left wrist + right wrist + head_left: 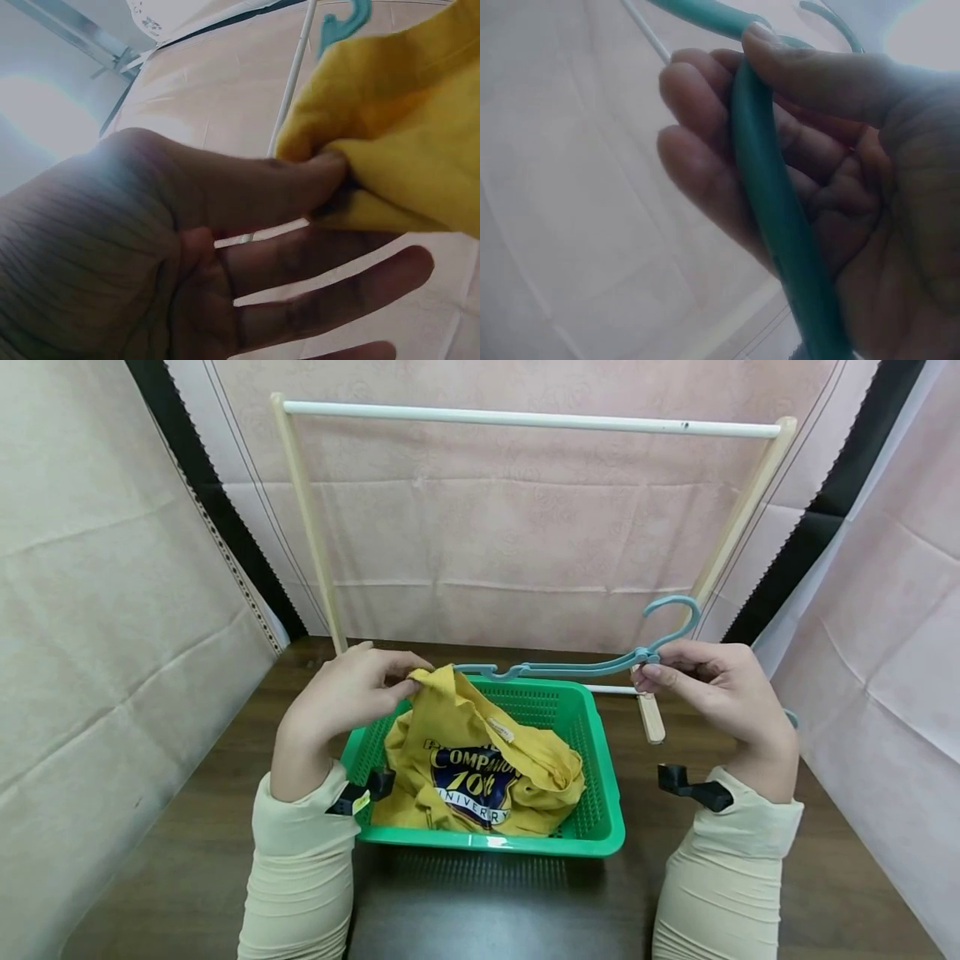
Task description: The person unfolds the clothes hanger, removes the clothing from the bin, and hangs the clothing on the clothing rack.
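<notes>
My left hand [352, 689] pinches a yellow T-shirt [420, 768] between thumb and finger, lifting a fold of it above the basket's back left side. A dark printed patch with lettering faces up on the shirt, whose lower part lies bunched in the green plastic basket [607, 793]. My right hand [712, 685] grips a light blue clothes hanger [585, 670] near the base of its hook. One arm of the hanger reaches left to the lifted fold, its tip hidden behind the yellow cloth. In the right wrist view the hanger's other arm [769, 180] runs across the palm.
A rack with a white top bar [525, 420] and pale wooden posts [307, 518] stands behind the basket. Its right foot [651, 718] juts forward on the brown wooden table [487, 910]. Pale cloth walls [135, 610] enclose the back and sides.
</notes>
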`<act>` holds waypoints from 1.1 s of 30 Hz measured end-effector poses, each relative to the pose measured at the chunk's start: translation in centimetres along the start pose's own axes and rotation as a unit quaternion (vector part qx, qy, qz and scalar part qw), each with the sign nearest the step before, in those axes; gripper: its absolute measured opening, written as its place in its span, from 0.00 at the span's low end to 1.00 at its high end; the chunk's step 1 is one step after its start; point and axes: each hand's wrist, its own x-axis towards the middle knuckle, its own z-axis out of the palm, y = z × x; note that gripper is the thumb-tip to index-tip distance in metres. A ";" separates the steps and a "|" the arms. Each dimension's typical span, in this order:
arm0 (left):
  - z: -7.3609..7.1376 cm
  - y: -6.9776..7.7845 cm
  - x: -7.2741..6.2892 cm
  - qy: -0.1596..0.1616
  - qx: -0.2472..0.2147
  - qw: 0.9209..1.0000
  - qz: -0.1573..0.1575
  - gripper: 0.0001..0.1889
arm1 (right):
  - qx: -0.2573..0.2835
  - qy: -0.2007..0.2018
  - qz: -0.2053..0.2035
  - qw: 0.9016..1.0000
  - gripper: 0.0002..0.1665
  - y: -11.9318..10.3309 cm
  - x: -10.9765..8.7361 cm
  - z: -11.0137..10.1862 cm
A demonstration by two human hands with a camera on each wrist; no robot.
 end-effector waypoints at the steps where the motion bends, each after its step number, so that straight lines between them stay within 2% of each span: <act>1: 0.0 0.0 0.0 -0.005 0.003 1.000 0.010 0.14 | 0.003 0.001 -0.004 1.000 0.16 0.0 0.0 0.0; 5: 0.2 0.1 0.1 -0.004 -0.003 0.999 0.051 0.15 | 0.019 0.004 -0.015 1.000 0.16 -0.1 0.1 0.1; 9: 0.5 0.3 0.5 0.025 -0.022 0.996 0.079 0.13 | 0.021 0.001 -0.016 1.000 0.16 -0.2 0.2 0.3; 15: 0.8 0.3 0.6 0.063 -0.027 0.993 0.098 0.08 | 0.011 -0.012 0.011 1.000 0.15 -0.5 0.4 0.6; 19: 1.0 0.5 0.8 0.070 -0.029 0.990 0.115 0.06 | -0.013 -0.025 0.028 0.999 0.14 -0.5 0.6 1.0; 24: 1.1 0.8 0.8 0.073 -0.028 0.990 0.118 0.06 | -0.029 -0.035 0.033 0.998 0.14 -0.5 0.9 1.5; 28: 1.1 1.0 0.9 0.075 -0.025 0.989 0.125 0.06 | -0.040 -0.030 0.021 0.999 0.15 -0.5 1.0 1.7; 33: 1.2 1.1 1.0 0.088 -0.015 0.983 0.158 0.06 | -0.037 -0.025 -0.014 0.999 0.18 -0.6 1.1 2.0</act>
